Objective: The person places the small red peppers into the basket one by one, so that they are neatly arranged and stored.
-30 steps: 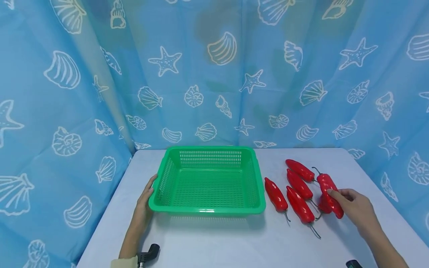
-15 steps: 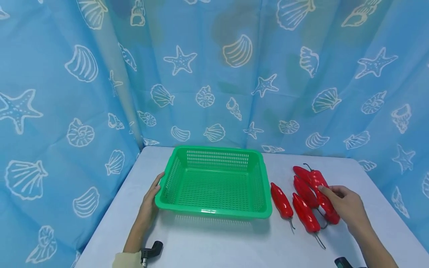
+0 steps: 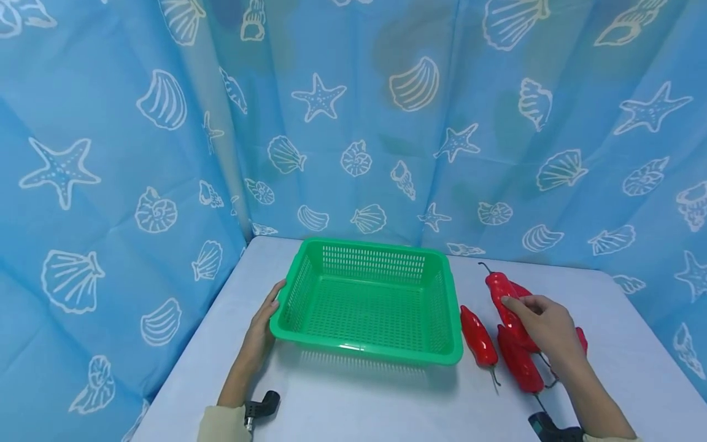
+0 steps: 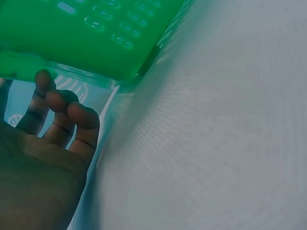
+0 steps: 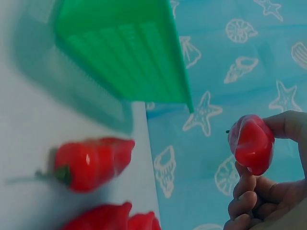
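My right hand (image 3: 552, 328) pinches a red chili pepper (image 3: 499, 283) between thumb and fingers. Its thin dark stem points to the upper left. In the right wrist view the held pepper (image 5: 252, 146) shows against the curtain, above the level of the table. Below and beside it lie more red peppers, one (image 3: 479, 336) by the basket and another (image 3: 519, 363) nearer me; others are partly hidden behind my hand. My left hand (image 3: 258, 331) is at the left side of a green plastic basket (image 3: 367, 351), relaxed fingertips touching under its rim in the left wrist view.
The basket has slotted walls and a perforated floor, with nothing in it. A white tabletop (image 3: 386, 408) carries everything. A blue curtain (image 3: 353, 123) with shell and starfish prints hangs behind and at both sides. Black wrist-camera mounts (image 3: 265, 405) show near both wrists.
My right hand has carried the pepper leftward from the right end of the group, over the other peppers and closer to the basket. My left hand stays at the basket; the head view has shifted slightly.
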`<state>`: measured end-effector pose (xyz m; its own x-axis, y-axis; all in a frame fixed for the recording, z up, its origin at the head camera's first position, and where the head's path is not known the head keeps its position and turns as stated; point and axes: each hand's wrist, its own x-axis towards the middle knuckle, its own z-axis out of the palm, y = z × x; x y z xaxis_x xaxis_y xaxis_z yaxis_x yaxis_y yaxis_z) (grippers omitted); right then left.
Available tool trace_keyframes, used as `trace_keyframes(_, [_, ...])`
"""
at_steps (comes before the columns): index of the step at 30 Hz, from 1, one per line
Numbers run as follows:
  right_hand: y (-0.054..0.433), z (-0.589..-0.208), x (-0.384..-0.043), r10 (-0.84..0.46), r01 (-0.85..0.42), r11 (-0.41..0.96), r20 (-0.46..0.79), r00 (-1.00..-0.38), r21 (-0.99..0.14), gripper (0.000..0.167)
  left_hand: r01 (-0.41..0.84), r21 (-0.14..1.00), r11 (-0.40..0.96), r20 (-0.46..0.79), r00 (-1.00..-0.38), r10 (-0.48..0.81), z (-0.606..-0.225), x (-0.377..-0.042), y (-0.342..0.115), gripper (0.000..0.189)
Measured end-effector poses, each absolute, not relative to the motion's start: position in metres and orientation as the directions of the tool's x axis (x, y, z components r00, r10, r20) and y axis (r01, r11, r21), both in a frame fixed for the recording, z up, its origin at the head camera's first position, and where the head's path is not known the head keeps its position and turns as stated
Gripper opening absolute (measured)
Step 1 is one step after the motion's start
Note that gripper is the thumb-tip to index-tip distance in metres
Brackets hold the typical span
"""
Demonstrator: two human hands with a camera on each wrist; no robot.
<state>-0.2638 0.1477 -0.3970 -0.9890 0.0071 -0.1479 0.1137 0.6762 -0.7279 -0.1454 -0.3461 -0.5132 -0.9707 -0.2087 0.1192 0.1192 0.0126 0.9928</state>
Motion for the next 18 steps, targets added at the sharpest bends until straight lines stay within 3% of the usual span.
trace_keyframes(18, [0.077, -0.385, -0.264, -0.068, 0.050, 0.605, -0.114, -0.991, -0.795, 0.068, 0.078, 0.997, 0.026, 0.082, -0.974, -0.210, -0.514, -0.145, -0.342, 0.051])
